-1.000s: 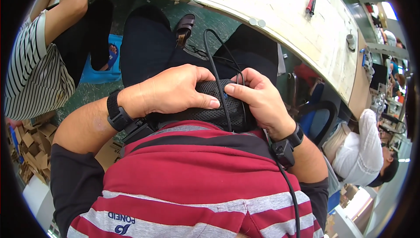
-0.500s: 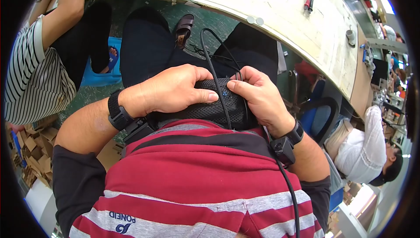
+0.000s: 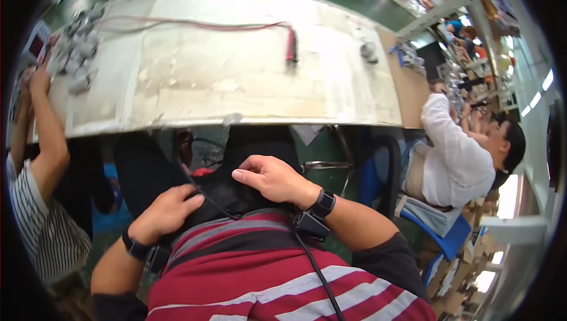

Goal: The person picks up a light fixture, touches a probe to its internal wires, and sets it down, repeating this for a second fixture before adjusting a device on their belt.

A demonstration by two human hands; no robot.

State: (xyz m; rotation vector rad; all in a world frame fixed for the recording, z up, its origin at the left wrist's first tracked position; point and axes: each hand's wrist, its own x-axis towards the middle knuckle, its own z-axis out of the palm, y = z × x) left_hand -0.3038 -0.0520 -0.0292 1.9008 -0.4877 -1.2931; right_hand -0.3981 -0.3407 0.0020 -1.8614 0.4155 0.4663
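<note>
My left hand (image 3: 168,209) is low over my lap, at the left side of the black pouch (image 3: 223,196) at my waist. Its thumb stands apart from the loosely bent fingers, and nothing shows in it. Higher and to the right, my right hand (image 3: 274,180) hovers above the pouch with its thumb stretched out and fingers loosely bent, holding nothing visible. A thin black cable (image 3: 204,191) runs over the pouch between the two hands. The pouch is dark and partly blurred.
Ahead lies a worn white workbench (image 3: 236,96) with red and black test leads (image 3: 291,46). Small grey cylindrical parts (image 3: 80,55) cluster at its left end, and another grey part (image 3: 368,52) stands at right. A striped-sleeved person (image 3: 44,214) works at left; a white-shirted person (image 3: 460,155) sits at right.
Both hands have come off the black pouch and cable and moved apart, the left one to the left. The view has tilted up and turned, showing more of the bench.
</note>
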